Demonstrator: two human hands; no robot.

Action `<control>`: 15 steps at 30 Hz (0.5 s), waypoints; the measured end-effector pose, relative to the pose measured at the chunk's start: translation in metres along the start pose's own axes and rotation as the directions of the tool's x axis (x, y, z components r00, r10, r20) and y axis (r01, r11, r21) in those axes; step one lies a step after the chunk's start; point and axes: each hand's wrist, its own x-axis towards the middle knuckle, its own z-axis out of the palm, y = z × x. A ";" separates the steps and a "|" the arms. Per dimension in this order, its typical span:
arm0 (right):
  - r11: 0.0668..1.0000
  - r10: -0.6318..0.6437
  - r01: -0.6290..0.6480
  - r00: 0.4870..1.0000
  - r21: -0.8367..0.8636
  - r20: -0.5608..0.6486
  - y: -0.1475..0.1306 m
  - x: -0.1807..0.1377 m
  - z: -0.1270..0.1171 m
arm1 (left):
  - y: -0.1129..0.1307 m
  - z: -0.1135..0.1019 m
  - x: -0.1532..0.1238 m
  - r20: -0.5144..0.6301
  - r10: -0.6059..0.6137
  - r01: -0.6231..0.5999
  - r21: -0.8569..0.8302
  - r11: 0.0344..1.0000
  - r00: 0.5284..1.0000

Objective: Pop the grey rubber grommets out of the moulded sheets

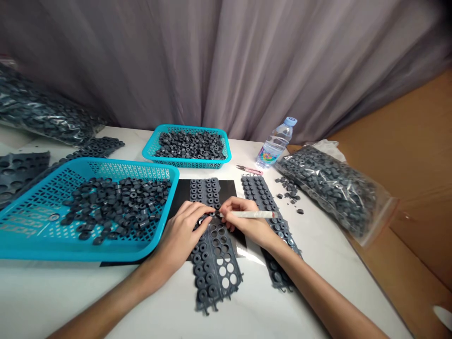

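Observation:
A dark grey moulded sheet [213,245] with rows of round holes lies lengthwise in front of me. Thick rings sit along its left side and far end, while the near right holes are bare. My left hand [183,228] reaches over the sheet's left edge, thumb and index finger pinched at a small dark ring. In my right hand [247,216] is a slim white pen-like tool [252,214] with a reddish end, gripped like a pencil. Its tip meets the sheet beside my left fingertips and is hidden there. A second ring-filled sheet [257,193] passes under my right forearm.
Blue baskets of loose rings stand at the left [167,202] and the back [148,153]. Pink-handled snips [254,170] lie near a water bottle [275,143]. Loose rings [291,188] are scattered beside a full plastic bag [328,183]. Another bag [42,110] sits back left.

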 end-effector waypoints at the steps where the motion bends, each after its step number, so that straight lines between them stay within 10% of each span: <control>1: 1.000 0.002 -0.002 1.000 -0.008 0.002 0.000 0.000 0.000 | 0.000 0.000 0.000 0.000 0.001 -0.001 0.000 1.000 1.000; 15: 0.991 -0.008 0.011 1.000 -0.130 0.020 -0.011 -0.006 0.002 | 0.002 -0.001 0.004 0.016 0.052 -0.052 0.048 0.997 0.999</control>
